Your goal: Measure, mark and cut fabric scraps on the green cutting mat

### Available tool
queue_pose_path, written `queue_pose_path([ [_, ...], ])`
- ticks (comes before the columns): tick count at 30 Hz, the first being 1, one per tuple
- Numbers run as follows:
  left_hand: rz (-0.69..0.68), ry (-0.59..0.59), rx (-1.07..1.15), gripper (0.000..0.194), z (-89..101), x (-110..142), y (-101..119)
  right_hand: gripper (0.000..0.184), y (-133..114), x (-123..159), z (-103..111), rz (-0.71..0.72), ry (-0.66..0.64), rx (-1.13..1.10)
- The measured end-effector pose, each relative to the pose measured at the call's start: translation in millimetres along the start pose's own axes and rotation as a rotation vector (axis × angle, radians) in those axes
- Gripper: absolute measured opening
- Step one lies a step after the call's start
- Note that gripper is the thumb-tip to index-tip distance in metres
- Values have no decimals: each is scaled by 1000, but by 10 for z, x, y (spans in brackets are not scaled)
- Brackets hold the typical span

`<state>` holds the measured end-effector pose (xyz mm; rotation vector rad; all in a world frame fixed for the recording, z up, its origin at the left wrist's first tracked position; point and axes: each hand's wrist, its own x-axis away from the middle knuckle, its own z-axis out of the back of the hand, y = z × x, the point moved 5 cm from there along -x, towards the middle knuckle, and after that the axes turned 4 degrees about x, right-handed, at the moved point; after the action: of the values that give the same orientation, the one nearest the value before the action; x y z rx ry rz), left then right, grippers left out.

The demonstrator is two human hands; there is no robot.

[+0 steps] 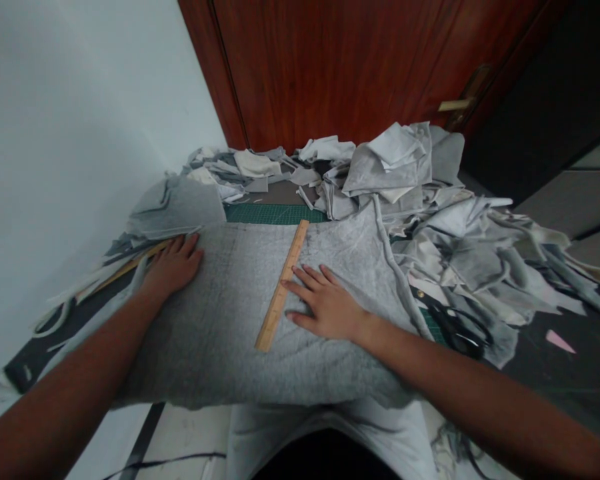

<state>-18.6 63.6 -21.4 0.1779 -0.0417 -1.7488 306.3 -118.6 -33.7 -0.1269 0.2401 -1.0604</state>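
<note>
Gray fabric [205,327] lies spread along the tabletop's [533,353] near edge, partly covering a green cutting mat [275,213]. A wooden ruler [273,317] slants across it. The right hand [327,305] rests palm down, fingers spread, fingertips touching the ruler. The left hand [173,268] lies flat at the fabric's left side, fingers slightly apart. Fabric scraps [395,157] line the far edge.

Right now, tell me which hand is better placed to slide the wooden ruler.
The right hand, most likely: it touches the wooden ruler with its fingertips, while the left hand lies apart from it, near the gray fabric's left edge.
</note>
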Motion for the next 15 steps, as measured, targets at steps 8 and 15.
queue_pose_path([
  [8, -405, -3, 18, 46, 29, 212, 1426, 70, -52, -69, 5, 5, -52, 8],
  [15, -683, -137, 150, 52, -349, 131, 2152, 74, 71, 136, 88, -49, -13, 24],
])
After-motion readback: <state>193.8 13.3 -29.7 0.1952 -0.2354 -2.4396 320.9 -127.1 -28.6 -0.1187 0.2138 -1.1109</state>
